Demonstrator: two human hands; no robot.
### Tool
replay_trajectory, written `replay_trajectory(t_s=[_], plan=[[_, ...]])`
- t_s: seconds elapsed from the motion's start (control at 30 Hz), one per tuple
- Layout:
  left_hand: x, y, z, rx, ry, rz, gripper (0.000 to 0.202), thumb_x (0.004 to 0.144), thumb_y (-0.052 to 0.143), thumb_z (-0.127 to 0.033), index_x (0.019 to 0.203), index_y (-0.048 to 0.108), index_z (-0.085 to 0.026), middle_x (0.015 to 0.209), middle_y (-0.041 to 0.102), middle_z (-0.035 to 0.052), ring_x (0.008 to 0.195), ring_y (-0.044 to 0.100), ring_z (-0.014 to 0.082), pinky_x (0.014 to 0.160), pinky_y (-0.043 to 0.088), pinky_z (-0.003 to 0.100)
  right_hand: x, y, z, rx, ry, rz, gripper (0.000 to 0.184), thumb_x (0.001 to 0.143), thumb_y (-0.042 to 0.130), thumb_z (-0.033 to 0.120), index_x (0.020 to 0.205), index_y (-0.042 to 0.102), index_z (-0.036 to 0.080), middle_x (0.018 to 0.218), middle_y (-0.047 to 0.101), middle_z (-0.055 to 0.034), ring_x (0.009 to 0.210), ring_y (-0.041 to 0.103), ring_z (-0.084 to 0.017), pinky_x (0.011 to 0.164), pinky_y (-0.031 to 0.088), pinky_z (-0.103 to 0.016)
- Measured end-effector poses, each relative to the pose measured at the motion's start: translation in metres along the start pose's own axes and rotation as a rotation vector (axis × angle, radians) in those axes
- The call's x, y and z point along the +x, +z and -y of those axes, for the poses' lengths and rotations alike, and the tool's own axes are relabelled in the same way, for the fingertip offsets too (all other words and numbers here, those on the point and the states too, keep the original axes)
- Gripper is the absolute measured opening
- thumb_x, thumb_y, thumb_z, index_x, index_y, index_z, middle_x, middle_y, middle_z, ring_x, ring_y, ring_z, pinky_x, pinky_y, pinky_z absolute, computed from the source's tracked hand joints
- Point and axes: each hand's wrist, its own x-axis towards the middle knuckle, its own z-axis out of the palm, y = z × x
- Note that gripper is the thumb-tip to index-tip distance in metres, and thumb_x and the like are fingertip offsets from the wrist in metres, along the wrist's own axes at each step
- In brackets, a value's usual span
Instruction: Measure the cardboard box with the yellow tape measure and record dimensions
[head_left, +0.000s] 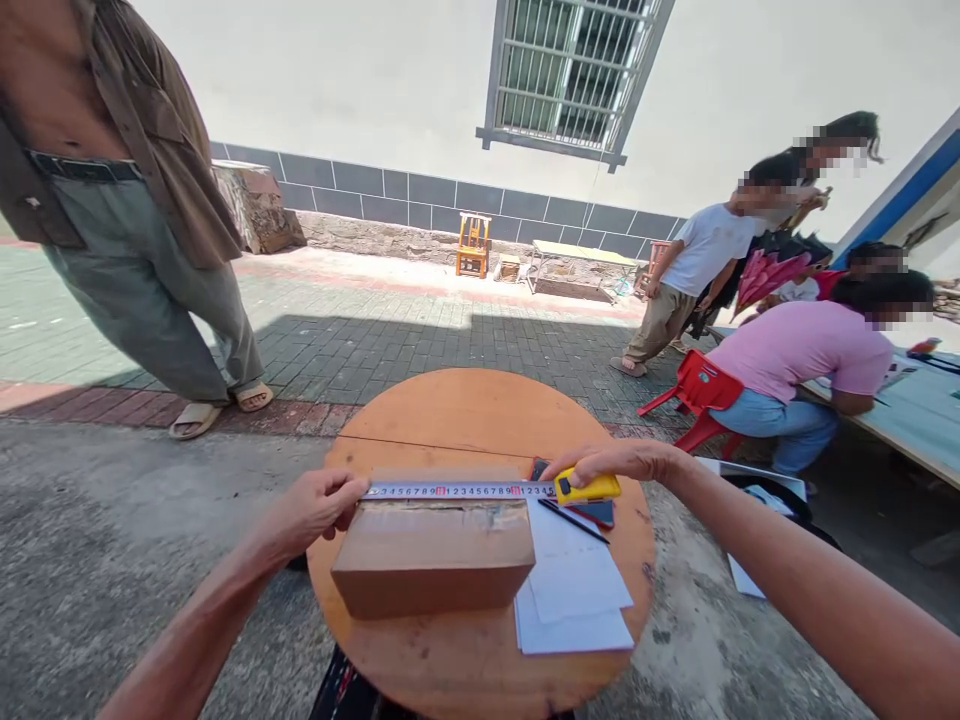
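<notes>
A brown cardboard box (435, 555) lies on a round wooden table (465, 410). A white measuring tape blade (457, 490) is stretched along the box's far top edge. My left hand (315, 508) pinches the tape's free end at the box's left corner. My right hand (622, 462) is closed on the yellow tape measure case (589, 488) just past the box's right end. White sheets of paper (574, 595) lie to the right of the box with a black pen (574, 520) on them. A dark phone (596, 512) sits under the tape case.
A person in a brown shirt and sandals (142, 220) stands at the left on the paving. At the right, a person in pink (802, 370) sits on a red chair (694, 395) at a long table, others behind. A small wooden chair (473, 245) stands by the wall.
</notes>
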Motion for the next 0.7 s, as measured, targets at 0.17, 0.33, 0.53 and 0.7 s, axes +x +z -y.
replay_trajectory(t_s=[0.17,0.33,0.53,0.7], plan=[[0.002,0.001,0.001,-0.01,-0.008,0.0,0.047,0.076,0.052,-0.065,0.06,0.048,-0.021,0.054,0.051,-0.0031,0.053,0.05,0.0155,0.051,0.038,0.025,0.009,-0.007,-0.007,0.034,0.054,0.037,0.047,0.068,0.062,0.032,0.112,0.074,0.021,0.102,0.071,-0.0013,0.089,0.063,-0.021,0.073,0.048,-0.028],[0.002,0.003,-0.004,-0.011,-0.044,-0.03,0.048,0.075,0.05,-0.065,0.056,0.046,-0.022,0.052,0.05,-0.0026,0.053,0.049,0.0161,0.052,0.037,0.026,0.016,-0.009,-0.006,0.002,0.083,0.026,0.046,0.067,0.062,0.032,0.11,0.073,0.021,0.097,0.07,-0.003,0.084,0.061,-0.022,0.069,0.047,-0.03],[-0.003,-0.013,-0.022,0.139,0.026,-0.122,0.048,0.079,0.046,-0.062,0.056,0.052,-0.021,0.055,0.056,-0.0007,0.057,0.048,0.016,0.056,0.034,0.026,0.002,-0.011,0.013,-0.134,0.095,-0.015,0.053,0.07,0.064,0.038,0.12,0.066,0.02,0.123,0.061,-0.0079,0.103,0.057,-0.028,0.08,0.045,-0.033],[-0.005,-0.031,-0.053,0.151,0.16,-0.256,0.039,0.081,0.048,-0.053,0.061,0.056,-0.021,0.06,0.06,-0.001,0.061,0.052,0.0163,0.059,0.035,0.026,-0.037,0.026,0.031,0.011,0.059,-0.028,0.057,0.069,0.06,0.046,0.12,0.06,0.02,0.11,0.061,-0.0056,0.099,0.055,-0.026,0.081,0.042,-0.033]])
